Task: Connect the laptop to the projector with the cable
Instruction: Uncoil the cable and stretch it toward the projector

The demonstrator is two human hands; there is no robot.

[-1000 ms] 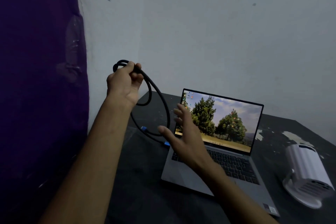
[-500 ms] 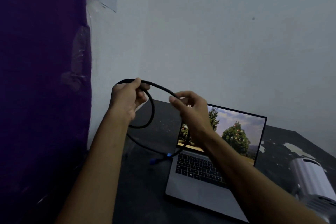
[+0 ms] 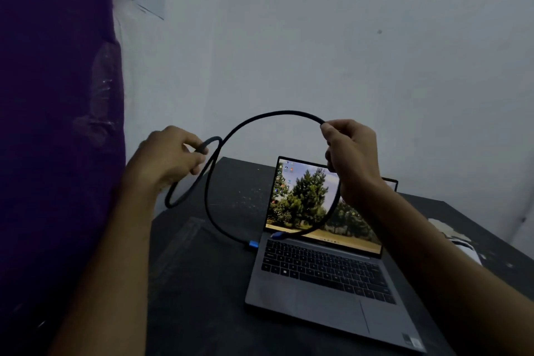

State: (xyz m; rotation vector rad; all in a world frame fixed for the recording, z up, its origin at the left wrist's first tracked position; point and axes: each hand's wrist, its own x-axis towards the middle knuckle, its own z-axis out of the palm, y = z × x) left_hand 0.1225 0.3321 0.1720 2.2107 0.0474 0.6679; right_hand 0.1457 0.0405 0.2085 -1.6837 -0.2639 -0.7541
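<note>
Your right hand [image 3: 351, 159], which was open over the keyboard a second ago, now pinches the thin black round cable [image 3: 277, 114] and has pulled it out sideways. The tight coil has opened into one wide arc held up between both hands, above the open grey laptop [image 3: 320, 274] with the tree wallpaper. Your left hand [image 3: 170, 157] is still clenched around the remaining small loop near the purple curtain [image 3: 57, 124].

Both blue-tipped plugs hang low. One blue connector [image 3: 253, 245] sits just beside the laptop's left rear corner. The other plug [image 3: 278, 235] hangs in front of the screen's lower left edge. Neither looks seated in a port; I cannot tell whether either touches the laptop.

The white projector [image 3: 465, 246] is mostly hidden behind your right forearm, at the right edge of the dark table [image 3: 202, 298].

The cable is nearly uncoiled, so the task is early. Likely next: free one plug end and take it to a port.
</note>
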